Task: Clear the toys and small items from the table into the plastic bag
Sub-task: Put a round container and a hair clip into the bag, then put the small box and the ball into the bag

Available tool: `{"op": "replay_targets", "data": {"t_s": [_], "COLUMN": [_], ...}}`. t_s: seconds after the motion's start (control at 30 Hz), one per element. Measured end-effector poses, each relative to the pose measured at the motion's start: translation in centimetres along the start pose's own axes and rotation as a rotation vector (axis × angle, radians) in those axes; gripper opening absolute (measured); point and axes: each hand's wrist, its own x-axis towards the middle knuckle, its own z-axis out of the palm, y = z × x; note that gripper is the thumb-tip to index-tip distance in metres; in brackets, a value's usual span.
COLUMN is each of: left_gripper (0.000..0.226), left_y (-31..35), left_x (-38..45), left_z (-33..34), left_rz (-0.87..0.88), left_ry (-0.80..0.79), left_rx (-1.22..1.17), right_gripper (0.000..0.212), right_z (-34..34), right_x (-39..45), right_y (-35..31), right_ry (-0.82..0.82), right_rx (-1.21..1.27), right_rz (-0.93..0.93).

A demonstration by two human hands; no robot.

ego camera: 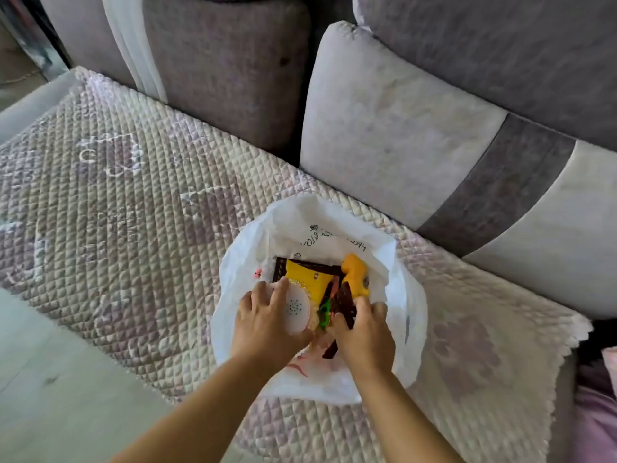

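Partly hidden: white disc (295, 309) under left hand (267, 324), inside plastic bag (405, 292).

The supporting surface is a sofa seat (33, 105), grey at its exposed left edge. A quilted cover (117, 195), cream with faded purple patches, is spread over the seat and reaches a scalloped edge at the right. A white plastic bag (407, 295) sits directly on the cover, right of centre, mouth open upward, near the back cushion (394, 135). A pale floor (50, 396) adjoins the cover at lower left.
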Motion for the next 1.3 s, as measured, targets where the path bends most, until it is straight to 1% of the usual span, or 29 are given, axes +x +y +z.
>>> {"op": "replay_targets", "data": {"t_s": [0.1, 0.2, 0.27, 0.33, 0.43, 0.53, 0.6, 0.8, 0.93, 1.1, 1.3], "left_gripper": [0.093, 0.09, 0.084, 0.075, 0.073, 0.071, 0.065, 0.042, 0.026, 0.022, 0.022], "left_y": [0.1, 0.4, 0.8, 0.8, 0.4, 0.5, 0.8, 0.2, -1.8, -6.9, -14.2], "left_x": [2.9, 4.8, 5.8, 6.5, 6.8, 6.0, 4.9, -0.1, -4.8, -12.1, -23.9], "left_z": [2.3, 3.9, 4.2, 4.1, 3.3, 2.2, 1.3, -1.9, -4.4, -6.8, -9.1], "left_rz": [-0.05, -0.123, -0.164, -0.187, -0.193, -0.134, -0.126, -0.138, -0.153, -0.28, -0.501], "left_ry": [-0.012, 0.034, 0.093, 0.108, 0.099, 0.107, 0.11, 0.092, 0.163, 0.195, 0.303], "left_rx": [0.058, 0.078, 0.053, 0.061, 0.033, 0.005, -0.027, -0.119, -0.128, -0.166, -0.224], "right_gripper": [0.032, 0.036, 0.037, 0.038, 0.036, 0.036, 0.035, 0.031, 0.028, 0.027, 0.025], "right_z": [1.9, 3.5, 4.1, 4.4, 4.1, 3.1, 2.3, -0.3, -1.6, -2.0, 0.0], "right_x": [2.8, 4.5, 5.1, 5.4, 5.3, 4.7, 4.0, 0.6, -2.9, -8.8, -18.8], "right_y": [0.3, 0.7, 0.9, 1.1, 1.0, 0.4, -0.2, -2.5, -4.5, -7.3, -11.7], "right_ry": [-0.018, -0.021, -0.023, -0.028, -0.023, -0.005, 0.005, -0.05, -0.107, -0.172, -0.338], "right_rx": [-0.049, -0.101, -0.115, -0.103, -0.045, 0.04, 0.083, 0.188, 0.251, 0.167, 0.045], "right_rz": [0.026, 0.049, 0.046, 0.03, 0.012, -0.016, -0.049, -0.192, -0.323, -0.54, -0.766]}}
